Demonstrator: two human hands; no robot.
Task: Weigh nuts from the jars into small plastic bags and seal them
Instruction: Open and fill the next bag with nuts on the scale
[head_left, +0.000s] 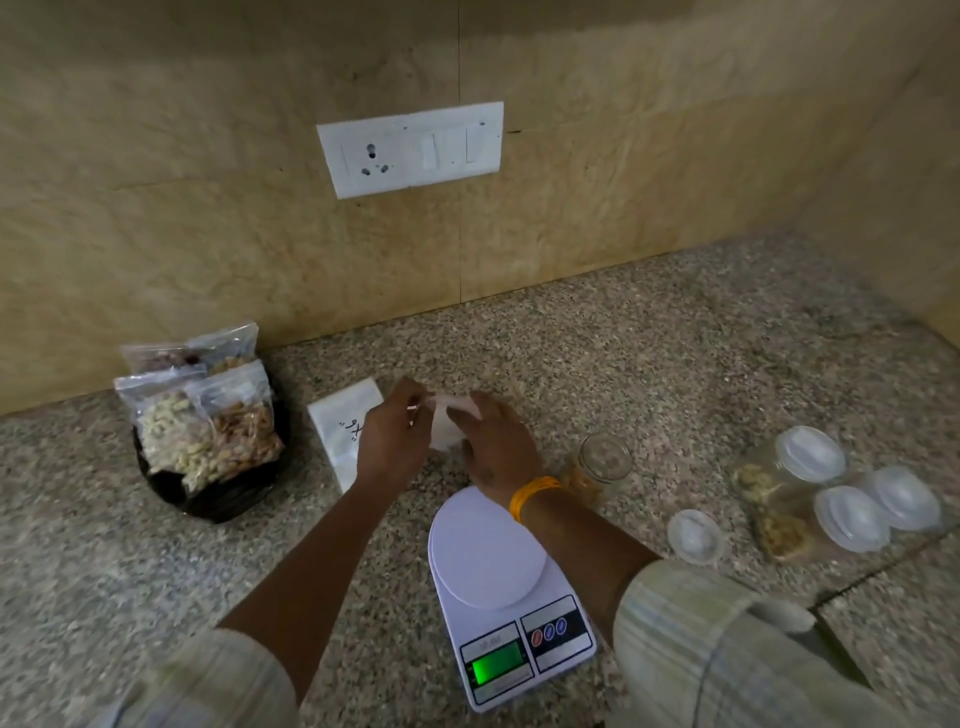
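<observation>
Beyond the scale (498, 582), left hand (392, 436) and right hand (496, 441) pinch a small plastic bag (447, 423): light, limp, slippery; best held by its mouth edges.

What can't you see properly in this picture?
- Head view: the number on the scale's green display, too small and blurred.
- Head view: whether the small plastic bag holds any nuts; the left hand and right hand cover it.
- Head view: the writing on the pack of bags, partly behind the left hand.
</observation>
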